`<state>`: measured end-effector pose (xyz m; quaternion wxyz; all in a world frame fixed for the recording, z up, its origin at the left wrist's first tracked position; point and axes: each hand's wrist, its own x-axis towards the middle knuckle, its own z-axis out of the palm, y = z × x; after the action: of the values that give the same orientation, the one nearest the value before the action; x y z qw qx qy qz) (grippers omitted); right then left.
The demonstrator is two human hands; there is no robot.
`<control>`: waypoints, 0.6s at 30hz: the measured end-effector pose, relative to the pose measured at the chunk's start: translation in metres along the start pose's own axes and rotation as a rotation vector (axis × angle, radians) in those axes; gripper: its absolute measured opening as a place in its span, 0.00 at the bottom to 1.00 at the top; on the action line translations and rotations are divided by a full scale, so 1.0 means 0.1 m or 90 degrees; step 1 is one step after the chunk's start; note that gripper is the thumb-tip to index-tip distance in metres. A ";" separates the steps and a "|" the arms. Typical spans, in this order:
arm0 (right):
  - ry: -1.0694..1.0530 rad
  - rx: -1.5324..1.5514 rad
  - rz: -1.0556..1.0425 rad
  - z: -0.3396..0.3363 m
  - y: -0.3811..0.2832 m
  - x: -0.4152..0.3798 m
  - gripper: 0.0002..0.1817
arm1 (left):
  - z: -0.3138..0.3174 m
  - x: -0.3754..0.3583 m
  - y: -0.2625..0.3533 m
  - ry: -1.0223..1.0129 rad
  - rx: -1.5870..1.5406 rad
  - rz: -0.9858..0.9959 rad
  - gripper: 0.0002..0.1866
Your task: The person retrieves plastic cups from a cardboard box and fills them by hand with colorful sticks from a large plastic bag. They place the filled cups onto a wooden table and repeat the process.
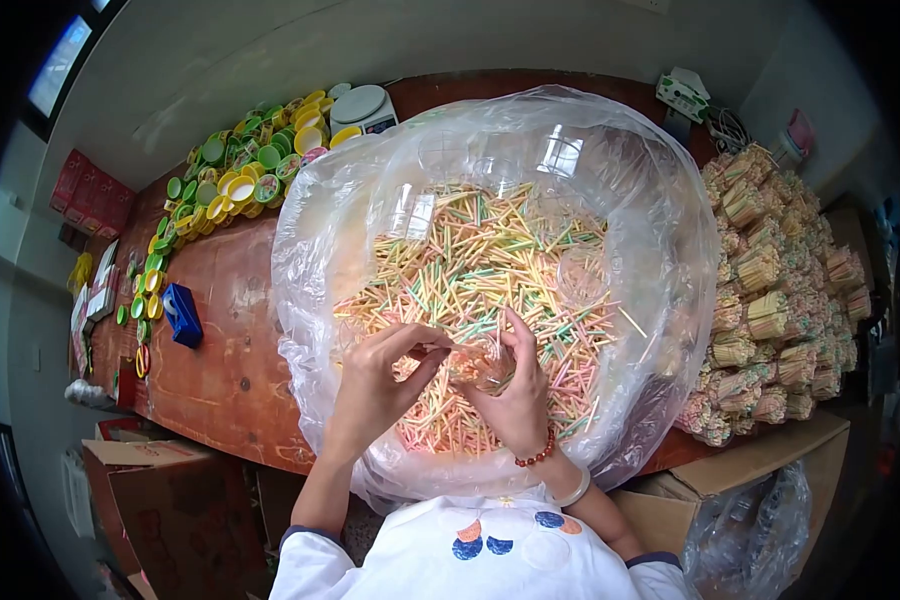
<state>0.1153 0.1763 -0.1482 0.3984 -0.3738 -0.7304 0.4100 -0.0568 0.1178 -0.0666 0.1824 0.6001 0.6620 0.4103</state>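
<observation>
A large clear plastic bag [650, 235] lies spread open on the red-brown table, full of short pastel sticks [470, 250] in yellow, green and pink. Over the near part of the sticks, my right hand [515, 395] is curled round a small clear container [490, 370]. My left hand [390, 375] is beside it, thumb and fingertips pinched near the container's left side; what they hold is too small to make out. Several clear containers, one of them [410, 212] at the left, rest on the far part of the sticks.
Yellow and green lids [235, 187] pile up at the back left by a white scale [363, 105]. A blue dispenser [181, 315] stands on the table [230, 380]. Bundled sticks [770, 310] are stacked at the right. Cardboard boxes [185, 510] stand below the near edge.
</observation>
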 end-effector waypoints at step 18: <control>0.015 0.220 0.080 -0.14 -0.13 -0.09 0.52 | 0.10 0.02 -0.23 -0.022 -0.234 -0.216 0.08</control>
<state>0.1286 0.1674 -0.1340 0.4391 -0.3495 -0.6194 0.5491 -0.0644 0.1242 -0.0897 0.3664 0.4438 0.6642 0.4771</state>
